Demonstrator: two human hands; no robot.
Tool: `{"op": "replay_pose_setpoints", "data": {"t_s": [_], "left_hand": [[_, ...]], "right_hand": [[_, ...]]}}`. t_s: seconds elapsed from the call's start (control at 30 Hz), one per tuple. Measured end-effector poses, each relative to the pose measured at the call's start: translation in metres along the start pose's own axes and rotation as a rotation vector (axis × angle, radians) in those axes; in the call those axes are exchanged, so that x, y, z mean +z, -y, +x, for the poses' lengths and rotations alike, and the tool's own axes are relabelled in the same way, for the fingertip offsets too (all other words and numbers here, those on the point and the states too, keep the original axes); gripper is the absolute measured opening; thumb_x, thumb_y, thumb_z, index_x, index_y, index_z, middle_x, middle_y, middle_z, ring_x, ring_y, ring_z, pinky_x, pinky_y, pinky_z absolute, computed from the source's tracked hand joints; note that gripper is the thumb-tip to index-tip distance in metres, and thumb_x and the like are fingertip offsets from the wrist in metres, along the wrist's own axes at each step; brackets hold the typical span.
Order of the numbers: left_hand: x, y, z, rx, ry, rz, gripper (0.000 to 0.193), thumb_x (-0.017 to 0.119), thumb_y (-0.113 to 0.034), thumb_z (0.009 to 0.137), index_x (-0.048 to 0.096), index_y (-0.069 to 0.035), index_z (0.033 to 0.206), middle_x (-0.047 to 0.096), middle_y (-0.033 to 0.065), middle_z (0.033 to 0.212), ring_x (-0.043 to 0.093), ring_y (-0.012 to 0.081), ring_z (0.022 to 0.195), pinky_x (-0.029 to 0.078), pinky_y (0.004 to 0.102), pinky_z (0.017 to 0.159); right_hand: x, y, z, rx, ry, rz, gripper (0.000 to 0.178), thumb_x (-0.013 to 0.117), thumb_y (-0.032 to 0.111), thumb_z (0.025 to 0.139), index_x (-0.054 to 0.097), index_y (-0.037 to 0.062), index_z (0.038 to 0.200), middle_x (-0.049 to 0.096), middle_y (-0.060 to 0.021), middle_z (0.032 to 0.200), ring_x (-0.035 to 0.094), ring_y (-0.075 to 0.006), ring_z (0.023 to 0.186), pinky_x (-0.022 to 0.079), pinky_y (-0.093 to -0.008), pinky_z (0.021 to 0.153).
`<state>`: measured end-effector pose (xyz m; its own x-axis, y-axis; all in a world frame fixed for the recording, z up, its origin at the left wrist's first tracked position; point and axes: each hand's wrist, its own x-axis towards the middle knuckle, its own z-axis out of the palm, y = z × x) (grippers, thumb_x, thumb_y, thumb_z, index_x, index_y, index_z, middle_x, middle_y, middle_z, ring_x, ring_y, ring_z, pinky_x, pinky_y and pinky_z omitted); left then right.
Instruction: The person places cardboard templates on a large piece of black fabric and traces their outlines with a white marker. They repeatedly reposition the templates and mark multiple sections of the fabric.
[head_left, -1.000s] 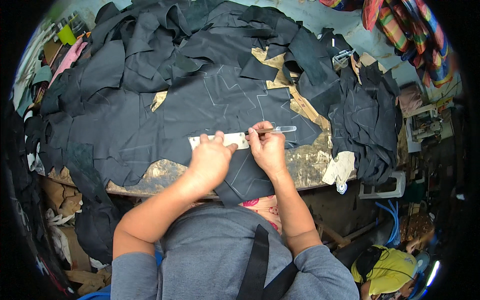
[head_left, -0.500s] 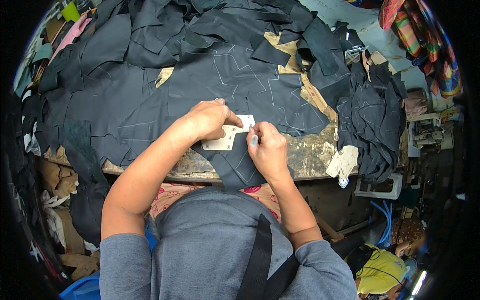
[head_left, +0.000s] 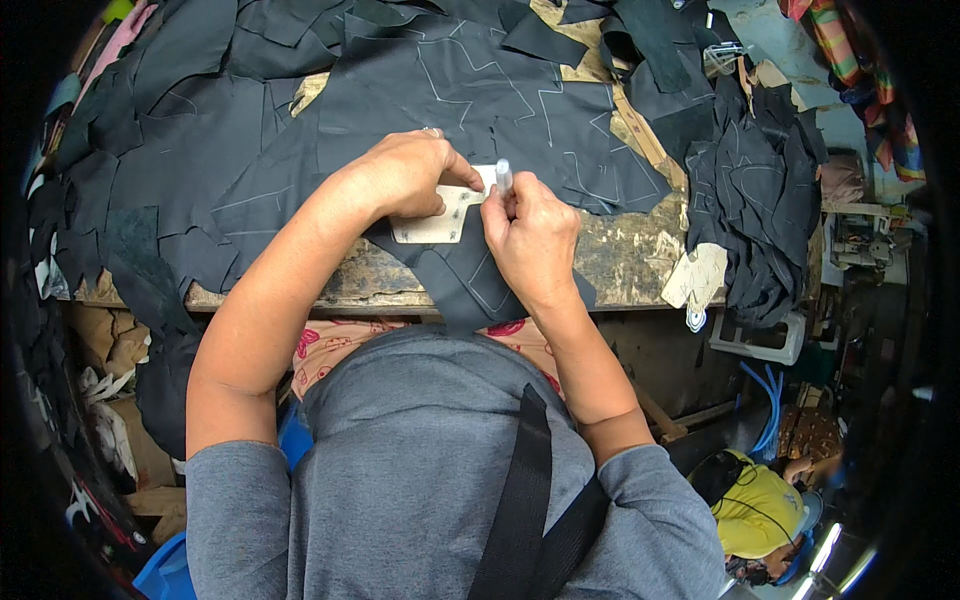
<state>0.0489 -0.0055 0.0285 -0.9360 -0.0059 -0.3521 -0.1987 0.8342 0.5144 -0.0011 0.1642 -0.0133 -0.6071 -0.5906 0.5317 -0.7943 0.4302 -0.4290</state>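
Observation:
A cream pattern template with dark marks lies on black leather at the table's near edge. My left hand presses it down, forefinger and thumb spread apart on its surface. At the template's right edge, my right hand is closed around a clear-barrelled marking pen held nearly upright. Its tip is hidden by my fingers. Pale angular outlines are drawn on the leather beyond my hands and on the black flap hanging toward me.
Heaps of black leather pieces cover the worn wooden table. At the right lie another black pile and a cream cut-out piece. A person in a yellow top is at the lower right.
The view has shifted, so the table sits higher in the picture. My right hand has turned and the pen now stands more upright. My left hand still presses the template.

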Motion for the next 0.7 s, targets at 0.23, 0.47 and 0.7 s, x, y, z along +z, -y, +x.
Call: {"op": "replay_pose_setpoints", "data": {"t_s": [0.23,0.47,0.7], "left_hand": [[-0.001,0.0,0.0,0.005,-0.001,-0.045,0.054,0.068,0.002,0.064,0.068,-0.022,0.113,0.067,0.012,0.107,0.056,0.0264,0.109,0.046,0.0351,0.095],[-0.001,0.005,0.002,0.052,0.022,-0.051,0.054,0.069,0.0,0.064,0.068,-0.022,0.113,0.064,0.0133,0.105,0.056,0.0285,0.106,0.046,0.0357,0.094],[0.007,0.016,0.004,0.105,-0.011,-0.069,0.054,0.072,-0.003,0.064,0.068,-0.023,0.113,0.058,0.021,0.107,0.057,0.0342,0.104,0.046,0.0375,0.094]], "right_hand": [[-0.008,0.012,0.0,-0.123,0.07,0.343,0.008,0.068,0.004,0.077,0.06,0.0026,0.078,0.06,-0.0117,0.062,0.06,-0.0279,0.054,0.047,-0.0354,0.051],[-0.014,0.03,-0.017,0.156,0.401,0.762,0.008,0.068,0.004,0.081,0.063,-0.0009,0.084,0.065,-0.0091,0.073,0.063,-0.0163,0.065,0.05,-0.028,0.062],[0.011,0.031,-0.023,-0.047,0.27,0.635,0.005,0.068,0.003,0.08,0.065,0.0,0.082,0.066,-0.0121,0.076,0.066,-0.0217,0.072,0.052,-0.0306,0.066]]}}
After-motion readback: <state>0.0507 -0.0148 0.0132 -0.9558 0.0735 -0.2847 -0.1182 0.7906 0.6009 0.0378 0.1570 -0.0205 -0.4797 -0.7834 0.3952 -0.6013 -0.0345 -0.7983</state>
